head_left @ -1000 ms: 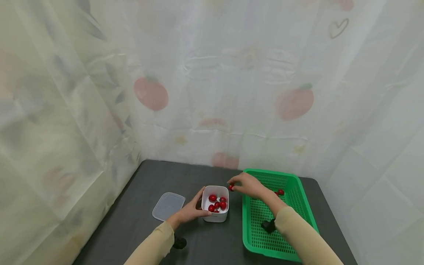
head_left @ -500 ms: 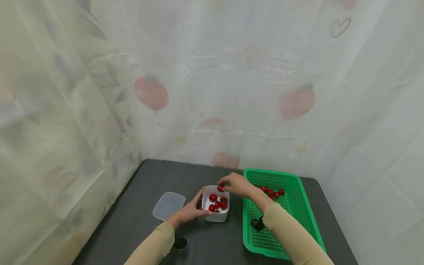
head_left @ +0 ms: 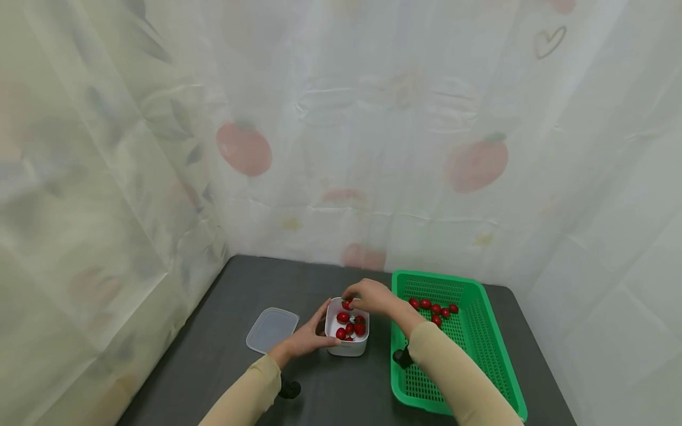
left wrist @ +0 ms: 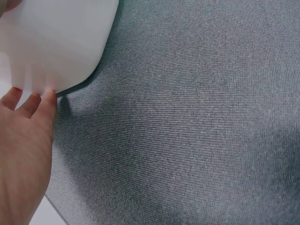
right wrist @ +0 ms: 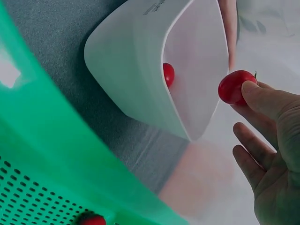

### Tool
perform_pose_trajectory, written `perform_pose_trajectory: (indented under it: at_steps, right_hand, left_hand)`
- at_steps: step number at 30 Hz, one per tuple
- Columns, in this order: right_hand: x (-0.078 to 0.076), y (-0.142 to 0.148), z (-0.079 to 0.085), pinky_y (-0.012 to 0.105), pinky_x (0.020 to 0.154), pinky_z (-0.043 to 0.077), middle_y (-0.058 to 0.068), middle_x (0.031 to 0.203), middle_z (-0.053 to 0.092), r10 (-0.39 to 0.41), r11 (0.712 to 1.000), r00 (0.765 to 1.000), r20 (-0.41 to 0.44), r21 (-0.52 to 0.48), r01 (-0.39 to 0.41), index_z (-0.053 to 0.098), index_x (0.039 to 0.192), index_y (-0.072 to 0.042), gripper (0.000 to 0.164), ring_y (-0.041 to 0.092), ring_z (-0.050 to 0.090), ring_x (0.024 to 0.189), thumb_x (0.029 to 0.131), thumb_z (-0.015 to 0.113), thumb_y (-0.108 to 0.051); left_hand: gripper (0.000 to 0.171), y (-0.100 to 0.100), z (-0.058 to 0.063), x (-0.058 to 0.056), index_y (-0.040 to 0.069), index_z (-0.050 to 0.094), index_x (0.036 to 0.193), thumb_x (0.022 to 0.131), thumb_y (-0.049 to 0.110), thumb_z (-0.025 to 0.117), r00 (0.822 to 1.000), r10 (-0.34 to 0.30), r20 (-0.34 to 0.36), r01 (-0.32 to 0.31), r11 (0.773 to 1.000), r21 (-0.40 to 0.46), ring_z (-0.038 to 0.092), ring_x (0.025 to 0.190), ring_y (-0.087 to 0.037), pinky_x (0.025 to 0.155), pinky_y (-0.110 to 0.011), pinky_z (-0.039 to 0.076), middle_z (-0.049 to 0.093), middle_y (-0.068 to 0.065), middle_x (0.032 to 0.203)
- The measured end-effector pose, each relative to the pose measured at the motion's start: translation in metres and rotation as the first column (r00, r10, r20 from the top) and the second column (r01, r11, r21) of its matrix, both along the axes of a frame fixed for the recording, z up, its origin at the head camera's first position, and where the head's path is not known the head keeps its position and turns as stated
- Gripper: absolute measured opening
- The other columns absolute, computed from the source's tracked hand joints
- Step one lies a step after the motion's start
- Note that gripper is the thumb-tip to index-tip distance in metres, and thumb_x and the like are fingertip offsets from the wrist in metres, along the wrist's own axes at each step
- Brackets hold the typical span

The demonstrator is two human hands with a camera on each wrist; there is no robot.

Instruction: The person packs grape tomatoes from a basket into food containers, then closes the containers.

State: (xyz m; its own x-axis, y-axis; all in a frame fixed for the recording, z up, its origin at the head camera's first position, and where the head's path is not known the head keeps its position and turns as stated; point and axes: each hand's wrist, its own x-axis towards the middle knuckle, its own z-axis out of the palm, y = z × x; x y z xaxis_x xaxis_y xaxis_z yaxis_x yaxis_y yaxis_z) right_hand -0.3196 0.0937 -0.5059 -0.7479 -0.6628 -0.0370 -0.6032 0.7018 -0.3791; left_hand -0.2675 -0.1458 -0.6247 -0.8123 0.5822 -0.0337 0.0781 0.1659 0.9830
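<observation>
A white square container point(head_left: 347, 350) stands on the table with several cherry tomatoes point(head_left: 343, 318) inside. My left hand point(head_left: 305, 342) grips it from the left, thumb at the near rim and fingers around the side; in the left wrist view, fingertips point(left wrist: 49, 96) press against its white wall. Between thumb and finger, my right hand point(head_left: 373, 297) pinches one cherry tomato point(right wrist: 233, 87) with a bit of green stem, over the container's far part. The right wrist view shows that tomato right at the rim, the other fingers loosely bent below it.
On the right, a green perforated basket point(head_left: 492, 331) holds several more cherry tomatoes point(head_left: 436, 309) near its far end, and my right forearm crosses over it. A translucent lid point(head_left: 272, 330) lies flat on the dark table point(head_left: 319, 396) left of the container. Printed curtains point(head_left: 341, 148) hang behind.
My right hand has moved left with the cherry tomato, from beside the container to over its far part. More tomatoes in the basket have come into sight. The left hand stays put.
</observation>
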Motion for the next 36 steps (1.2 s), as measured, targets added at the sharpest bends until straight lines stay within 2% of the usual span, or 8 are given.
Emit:
perform_pose_trajectory:
  at_steps: [5,8,13,20,27,31,34,36]
  right_hand:
    - [0.001,-0.009,-0.004,0.041,0.095,0.051,-0.006,0.115,0.072,-0.036,0.998,0.999,-0.005,0.044,0.037,0.076,0.12,-0.02,0.023,0.019,0.06,0.111,0.099,0.07,-0.023]
    - [0.001,-0.014,-0.006,0.04,0.096,0.05,-0.008,0.114,0.071,-0.045,0.997,0.999,-0.007,0.07,0.045,0.077,0.119,-0.022,0.022,0.017,0.058,0.11,0.098,0.071,-0.024]
    - [0.0,-0.018,-0.009,0.04,0.096,0.051,-0.008,0.113,0.072,-0.041,0.996,0.999,0.004,0.079,0.04,0.076,0.12,-0.021,0.024,0.017,0.06,0.109,0.097,0.072,-0.022]
    - [0.004,-0.015,-0.009,0.041,0.098,0.05,-0.004,0.12,0.072,-0.026,0.996,1.0,0.007,0.088,0.025,0.073,0.128,-0.019,0.029,0.019,0.061,0.116,0.1,0.068,-0.023]
    - [0.006,0.0,-0.003,0.044,0.099,0.049,-0.003,0.123,0.071,-0.02,0.997,0.999,-0.044,0.072,0.023,0.074,0.128,-0.019,0.029,0.022,0.058,0.118,0.1,0.067,-0.024]
    - [0.007,0.016,0.004,0.044,0.099,0.049,-0.005,0.122,0.072,-0.005,0.999,0.996,-0.084,0.044,0.009,0.074,0.126,-0.019,0.028,0.022,0.058,0.118,0.099,0.07,-0.024]
    - [0.008,0.031,0.011,0.045,0.096,0.05,-0.004,0.121,0.072,-0.016,1.0,0.996,-0.089,0.013,0.017,0.074,0.126,-0.018,0.029,0.023,0.058,0.118,0.098,0.072,-0.022]
    - [0.009,0.041,0.014,0.045,0.095,0.05,-0.003,0.121,0.072,-0.035,0.999,0.996,-0.082,-0.009,0.034,0.074,0.126,-0.018,0.029,0.024,0.058,0.119,0.098,0.072,-0.021]
  left_hand:
    - [0.102,0.0,-0.002,0.0,0.025,-0.008,0.165,0.098,0.015,0.07,1.0,0.005,0.013,-0.005,1.0,0.0,0.029,0.147,-0.045,0.109,-0.044,0.043,0.003,-0.02,0.169]
    - [0.102,-0.001,-0.002,-0.001,0.027,-0.008,0.165,0.099,0.015,0.069,1.0,0.002,0.017,-0.002,1.0,0.003,0.03,0.147,-0.046,0.107,-0.044,0.045,0.002,-0.021,0.169]
    - [0.104,-0.001,-0.002,0.0,0.026,-0.008,0.165,0.098,0.019,0.071,1.0,0.0,0.021,0.0,1.0,-0.002,0.031,0.146,-0.046,0.107,-0.041,0.045,0.002,-0.021,0.169]
    - [0.103,-0.001,0.001,0.001,0.021,-0.008,0.165,0.098,0.017,0.07,1.0,0.005,0.013,-0.005,1.0,-0.013,0.033,0.146,-0.043,0.108,-0.044,0.044,0.009,-0.02,0.168]
    - [0.104,0.001,0.001,0.002,0.021,-0.008,0.165,0.098,0.018,0.072,1.0,0.002,0.014,-0.002,1.0,0.0,0.031,0.146,-0.044,0.109,-0.046,0.043,0.011,-0.02,0.168]
    - [0.105,0.002,0.0,0.0,0.016,-0.009,0.165,0.098,0.018,0.072,1.0,0.001,0.006,-0.001,1.0,0.0,0.032,0.145,-0.047,0.108,-0.046,0.044,0.012,-0.023,0.167]
    - [0.105,0.003,-0.002,-0.001,0.014,-0.008,0.165,0.097,0.018,0.072,1.0,0.007,0.003,-0.007,1.0,-0.001,0.034,0.144,-0.047,0.107,-0.047,0.044,0.013,-0.023,0.166]
    - [0.106,0.003,-0.002,-0.002,0.016,-0.006,0.165,0.096,0.019,0.074,1.0,0.019,0.006,-0.019,1.0,-0.009,0.034,0.144,-0.044,0.108,-0.048,0.043,0.014,-0.021,0.167]
